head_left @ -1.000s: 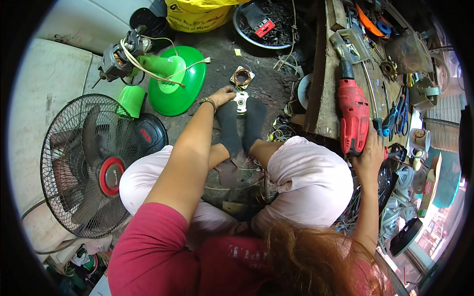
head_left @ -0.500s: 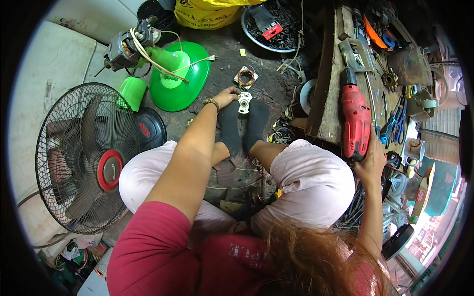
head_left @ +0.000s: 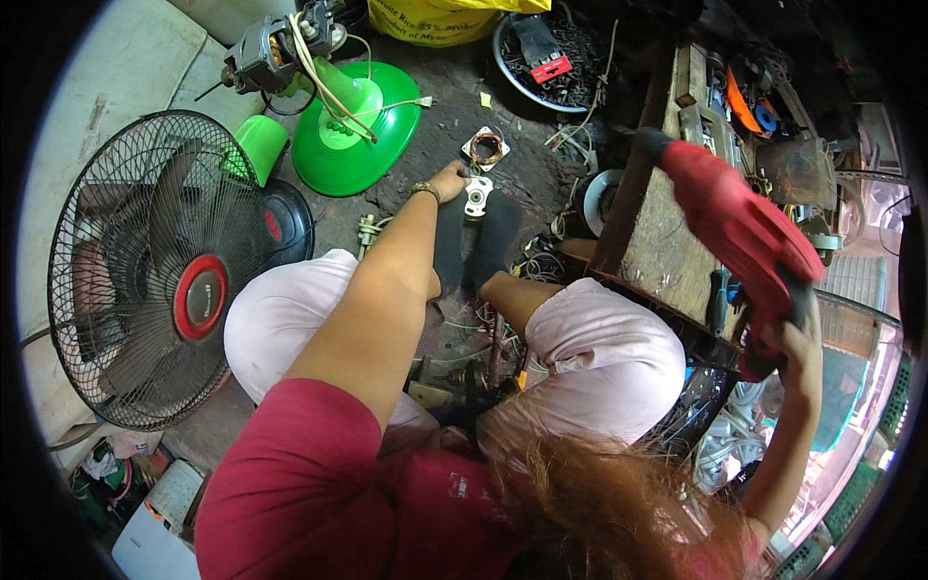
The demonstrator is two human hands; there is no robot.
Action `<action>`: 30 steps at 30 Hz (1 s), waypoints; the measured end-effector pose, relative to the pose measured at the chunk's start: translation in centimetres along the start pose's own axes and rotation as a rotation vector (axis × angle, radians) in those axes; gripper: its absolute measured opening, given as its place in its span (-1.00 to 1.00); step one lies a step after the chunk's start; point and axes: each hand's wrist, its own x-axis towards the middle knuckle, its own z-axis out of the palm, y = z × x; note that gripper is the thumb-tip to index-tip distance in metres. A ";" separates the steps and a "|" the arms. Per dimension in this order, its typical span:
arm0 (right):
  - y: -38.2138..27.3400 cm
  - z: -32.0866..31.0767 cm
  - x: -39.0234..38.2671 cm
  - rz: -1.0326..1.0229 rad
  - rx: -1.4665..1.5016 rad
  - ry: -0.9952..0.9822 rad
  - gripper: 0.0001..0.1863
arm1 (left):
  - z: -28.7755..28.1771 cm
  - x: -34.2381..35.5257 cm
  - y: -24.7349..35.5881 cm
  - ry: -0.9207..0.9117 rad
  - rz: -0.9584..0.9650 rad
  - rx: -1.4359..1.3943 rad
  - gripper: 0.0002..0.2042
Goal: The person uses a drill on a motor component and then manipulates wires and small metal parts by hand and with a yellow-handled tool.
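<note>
The right hand (head_left: 795, 333) is wrapped tight around the handle of a red electric drill (head_left: 739, 227), fingers fully closed, and holds it in the air above the wooden workbench (head_left: 657, 242), its dark nose pointing toward the upper left. The left hand (head_left: 450, 181) reaches down to the dirt floor, its fingers curled loosely onto a small white metal motor bracket (head_left: 478, 195) that lies just ahead of the person's 2 dark-socked feet (head_left: 474, 242); how firmly it grips cannot be told.

Half a second ago the drill lay flat on the bench with the right hand resting at its handle; now it is lifted clear and tilted. The left hand has stayed on the bracket.

Just beyond the bracket lies a square stator (head_left: 485, 148) with coppery windings. A glossy green plastic fan base (head_left: 358, 135) stands to the left, near a round wire-grilled fan (head_left: 155, 275) with a red hub.
</note>
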 end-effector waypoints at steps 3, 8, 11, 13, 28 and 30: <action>-0.9 3.4 4.2 0.133 0.025 -0.177 -0.34 | -0.4 0.2 -0.1 -0.004 -0.014 0.023 -0.75; 2.1 12.0 11.9 0.186 0.035 -0.386 -0.39 | -0.8 -0.6 1.1 -0.002 -0.036 0.097 -0.69; 4.9 14.8 15.0 0.269 0.091 -0.419 -0.44 | -0.1 -1.2 2.4 -0.001 -0.045 0.113 -0.69; 5.9 15.7 15.4 0.320 0.116 -0.418 -0.47 | 0.6 -1.6 3.7 -0.027 -0.069 0.130 -0.70; 8.6 19.3 13.9 0.253 0.126 -0.409 -0.39 | -0.1 0.5 -0.4 0.047 -0.025 0.107 -0.73; 9.2 18.8 13.9 0.250 0.136 -0.396 -0.37 | 0.4 0.6 0.4 0.028 -0.035 0.107 -0.73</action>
